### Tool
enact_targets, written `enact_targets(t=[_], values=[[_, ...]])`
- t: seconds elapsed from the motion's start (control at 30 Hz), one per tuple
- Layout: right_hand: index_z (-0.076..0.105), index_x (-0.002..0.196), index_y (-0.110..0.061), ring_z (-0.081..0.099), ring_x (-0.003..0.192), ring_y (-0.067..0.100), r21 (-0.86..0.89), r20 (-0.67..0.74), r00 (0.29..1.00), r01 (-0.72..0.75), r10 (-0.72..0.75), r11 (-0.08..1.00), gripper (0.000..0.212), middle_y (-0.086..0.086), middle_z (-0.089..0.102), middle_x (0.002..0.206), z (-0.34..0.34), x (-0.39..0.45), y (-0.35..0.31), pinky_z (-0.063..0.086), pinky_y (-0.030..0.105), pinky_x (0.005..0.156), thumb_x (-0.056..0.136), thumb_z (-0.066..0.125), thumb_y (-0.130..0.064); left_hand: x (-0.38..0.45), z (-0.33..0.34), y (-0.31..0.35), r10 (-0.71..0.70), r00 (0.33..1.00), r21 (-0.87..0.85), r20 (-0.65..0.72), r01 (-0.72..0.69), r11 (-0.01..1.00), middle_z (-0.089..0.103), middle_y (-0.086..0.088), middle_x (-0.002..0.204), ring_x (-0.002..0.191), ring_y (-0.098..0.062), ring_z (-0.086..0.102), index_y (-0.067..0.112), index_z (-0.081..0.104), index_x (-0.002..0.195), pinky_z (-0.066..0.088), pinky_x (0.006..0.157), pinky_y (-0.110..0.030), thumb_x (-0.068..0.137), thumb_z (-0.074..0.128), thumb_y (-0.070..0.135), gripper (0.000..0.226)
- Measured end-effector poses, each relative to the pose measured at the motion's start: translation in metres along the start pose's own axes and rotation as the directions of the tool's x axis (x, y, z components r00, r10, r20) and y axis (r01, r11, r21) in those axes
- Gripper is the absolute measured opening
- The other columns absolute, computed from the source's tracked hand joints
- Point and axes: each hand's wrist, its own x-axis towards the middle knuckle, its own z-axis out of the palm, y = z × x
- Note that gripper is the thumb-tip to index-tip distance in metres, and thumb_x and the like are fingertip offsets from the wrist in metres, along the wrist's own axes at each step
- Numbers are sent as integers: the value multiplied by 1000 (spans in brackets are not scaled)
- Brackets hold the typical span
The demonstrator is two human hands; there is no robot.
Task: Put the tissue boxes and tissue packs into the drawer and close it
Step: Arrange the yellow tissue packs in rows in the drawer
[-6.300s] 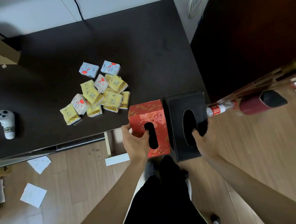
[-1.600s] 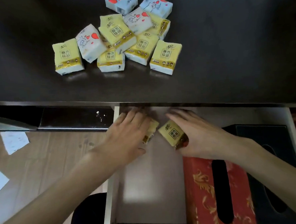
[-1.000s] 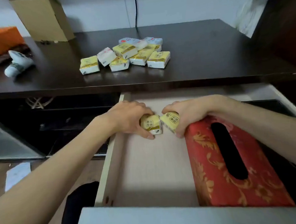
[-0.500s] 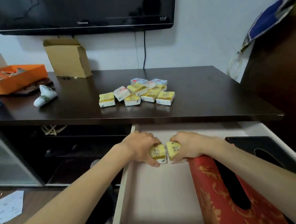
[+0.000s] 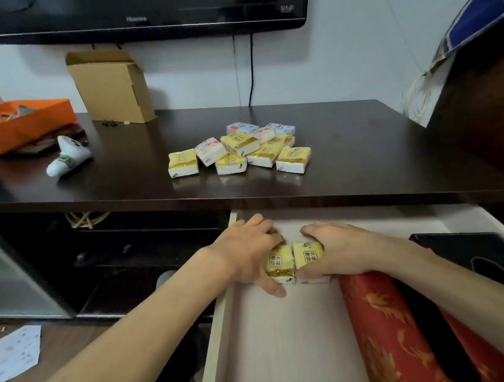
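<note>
The white drawer (image 5: 220, 316) stands pulled open under the dark cabinet top (image 5: 360, 154). My left hand (image 5: 245, 250) grips one yellow tissue pack (image 5: 279, 263) at the drawer's back left. My right hand (image 5: 340, 250) grips a second yellow tissue pack (image 5: 307, 254) right beside it; the two packs touch and rest on the drawer floor. A red flowered tissue box (image 5: 389, 330) lies in the drawer at right, with a black tissue box (image 5: 470, 251) beyond it. A pile of several yellow and white tissue packs (image 5: 242, 150) lies on the cabinet top.
On the cabinet top stand a cardboard box (image 5: 111, 87), an orange tray (image 5: 19, 122) and a white controller (image 5: 68, 156). A television (image 5: 145, 11) hangs on the wall. Open shelves (image 5: 116, 252) lie left of the drawer. Paper sheets (image 5: 15, 353) lie on the wooden floor.
Since the boxes went into the drawer, my hands have brought two yellow packs there. Over the last second they pressed the packs together side by side; the camera tilted up.
</note>
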Motion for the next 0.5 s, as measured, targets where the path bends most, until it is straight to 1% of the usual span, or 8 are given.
enact_targets(t=[0.07, 0.13, 0.2, 0.27, 0.33, 0.37, 0.43, 0.5], values=[[53, 143, -29, 51, 132, 17, 90, -114, 993, 22, -12, 996, 81, -9, 56, 141, -6, -10, 1, 44, 37, 105, 77, 59, -75, -5, -6, 1, 1, 999, -70, -49, -4, 998, 50, 5, 114, 105, -16, 40, 25, 55, 130, 45, 88, -35, 62, 62, 83, 89], [69, 119, -38, 64, 114, 10, 190, -324, 946, 90, -24, 978, 56, -17, 69, 120, -16, -16, 4, 51, 37, 96, 76, 51, -71, -8, -20, -3, -28, 994, -159, -106, 11, 987, 55, 8, 107, 100, -14, 47, 28, 59, 123, 49, 80, -37, 70, 61, 78, 72], [74, 92, -37, 70, 86, 7, 318, -525, 851, 168, 25, 933, 35, -15, 76, 89, -32, -12, 8, 57, 38, 84, 76, 52, -60, -6, -38, -12, -98, 966, -246, -241, 37, 968, 61, 12, 98, 94, -12, 57, 31, 65, 112, 52, 75, -37, 81, 55, 67, 48], [74, 88, -34, 68, 80, 9, 368, -659, 748, 220, 86, 903, 22, -11, 74, 81, -49, 3, 13, 57, 40, 80, 81, 56, -46, 4, -53, -21, -182, 888, -340, -421, 32, 940, 64, 10, 95, 90, -12, 60, 28, 68, 103, 53, 75, -37, 88, 53, 49, 30], [73, 107, -32, 64, 100, 16, 298, -712, 700, 220, 63, 929, 22, -10, 73, 102, -64, 25, 17, 54, 43, 88, 89, 59, -33, 19, -64, -25, -251, 817, -388, -519, 36, 921, 64, 4, 104, 100, -16, 58, 21, 68, 110, 49, 81, -34, 92, 54, 32, 26], [68, 124, -28, 58, 115, 19, 252, -688, 726, 198, 31, 947, 32, -6, 68, 122, -69, 36, 19, 50, 44, 96, 93, 60, -30, 28, -67, -26, -270, 804, -382, -529, 58, 922, 63, 0, 113, 109, -18, 55, 17, 66, 118, 46, 85, -33, 93, 54, 27, 29], [49, 150, -22, 40, 141, 23, 212, -567, 824, 169, -20, 963, 55, -1, 49, 154, -72, 52, 24, 41, 44, 111, 97, 59, -34, 45, -67, -29, -295, 826, -344, -479, 132, 929, 56, -7, 132, 125, -22, 46, 12, 56, 134, 42, 98, -35, 93, 55, 25, 43], [41, 156, -24, 32, 149, 21, 165, -477, 878, 137, -42, 977, 61, -3, 37, 164, -67, 61, 31, 35, 42, 117, 99, 56, -42, 54, -61, -33, -327, 865, -319, -381, 209, 924, 53, -10, 138, 130, -26, 43, 8, 51, 136, 39, 105, -38, 93, 53, 29, 47]])
